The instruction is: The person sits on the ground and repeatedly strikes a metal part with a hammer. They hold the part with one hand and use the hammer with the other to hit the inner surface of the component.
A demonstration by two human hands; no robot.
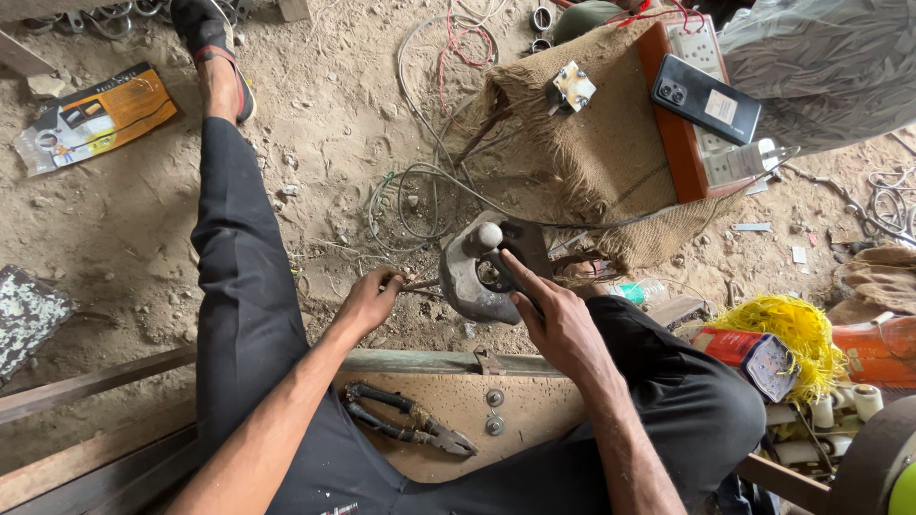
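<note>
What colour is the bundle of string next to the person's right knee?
Bright yellow string, seen best in the head view, the only one.

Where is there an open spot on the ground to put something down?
Bare dirt lies between the orange packet and the outstretched leg, and in front of the speckled slab. It is crowded around the metal part that the right hand touches: wires, burlap and, at right, yellow string.

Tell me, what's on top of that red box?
On the red box lies a dark phone, over a white socket panel. The part of the panel under the phone is hidden.
</note>
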